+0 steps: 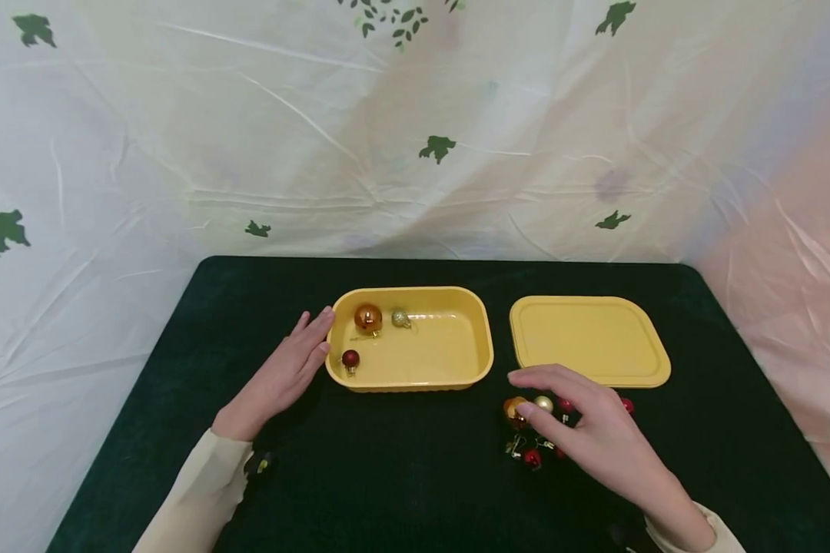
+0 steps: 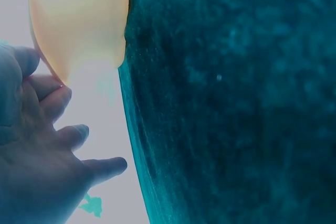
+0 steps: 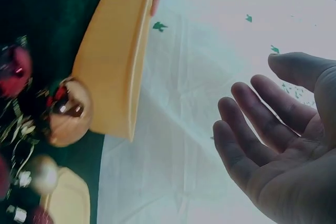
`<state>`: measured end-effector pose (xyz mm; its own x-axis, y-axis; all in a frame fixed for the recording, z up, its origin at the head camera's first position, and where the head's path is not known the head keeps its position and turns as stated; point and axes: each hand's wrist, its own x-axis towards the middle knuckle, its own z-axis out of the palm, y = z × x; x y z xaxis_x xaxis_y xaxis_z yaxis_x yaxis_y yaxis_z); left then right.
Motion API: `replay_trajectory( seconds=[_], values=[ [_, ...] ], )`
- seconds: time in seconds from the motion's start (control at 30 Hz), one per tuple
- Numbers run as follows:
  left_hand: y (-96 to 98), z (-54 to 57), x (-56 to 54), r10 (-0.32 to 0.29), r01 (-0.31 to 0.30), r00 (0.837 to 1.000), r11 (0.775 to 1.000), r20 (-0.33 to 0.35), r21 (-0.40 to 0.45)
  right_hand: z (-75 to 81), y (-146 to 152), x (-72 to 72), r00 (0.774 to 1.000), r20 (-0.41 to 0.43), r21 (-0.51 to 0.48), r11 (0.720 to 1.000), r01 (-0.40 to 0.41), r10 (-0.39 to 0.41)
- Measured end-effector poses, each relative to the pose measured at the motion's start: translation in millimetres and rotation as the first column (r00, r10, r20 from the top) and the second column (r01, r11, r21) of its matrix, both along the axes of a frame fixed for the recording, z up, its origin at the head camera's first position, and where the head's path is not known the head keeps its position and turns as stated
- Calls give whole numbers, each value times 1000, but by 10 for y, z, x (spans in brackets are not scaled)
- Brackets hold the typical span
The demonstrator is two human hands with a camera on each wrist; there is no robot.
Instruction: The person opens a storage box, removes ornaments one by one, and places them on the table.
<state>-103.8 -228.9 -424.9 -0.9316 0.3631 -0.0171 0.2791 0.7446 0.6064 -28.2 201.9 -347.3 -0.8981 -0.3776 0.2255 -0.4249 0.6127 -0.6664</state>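
Observation:
My left hand (image 1: 293,369) rests its straight fingers against the left wall of a yellow plastic box (image 1: 422,369). Inside the box lie a large orange-gold bauble (image 1: 368,317), a small silvery glitter bauble (image 1: 400,319) and a small dark red bauble (image 1: 350,359). My right hand (image 1: 595,430) hovers over a pile of baubles at the box's right front, fingers loosely bent and holding nothing in the right wrist view. Under it show a gold bauble (image 3: 71,114), a pale gold bauble (image 1: 543,403) and several red ones, such as a red bauble (image 1: 532,459). The hand hides part of the pile.
A yellow lid (image 1: 595,338) lies flat on the dark green tablecloth (image 1: 387,476), right of the box and behind the pile. White cloth (image 1: 318,153) printed with green leaf shapes hangs behind the table and along both sides.

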Motion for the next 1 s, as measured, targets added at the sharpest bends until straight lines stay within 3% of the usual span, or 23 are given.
replay_trajectory(
  seconds=[0.2, 0.5, 1.0],
  values=[
    [-6, -5, -8, -8, 8, 1000, 1000, -10, -3, 31, -169, -98, 998, 61, -45, 999, -10, 13],
    [-7, 13, -9, -6, 6, 1000, 1000, -1, -12, 71, -405, -229, 997, 43, -82, 995, -62, 66],
    [-21, 18, -20, -22, 22, 1000, 1000, 4, -4, 70, -876, -457, 976, 96, -111, 977, -184, 194]
  ],
)
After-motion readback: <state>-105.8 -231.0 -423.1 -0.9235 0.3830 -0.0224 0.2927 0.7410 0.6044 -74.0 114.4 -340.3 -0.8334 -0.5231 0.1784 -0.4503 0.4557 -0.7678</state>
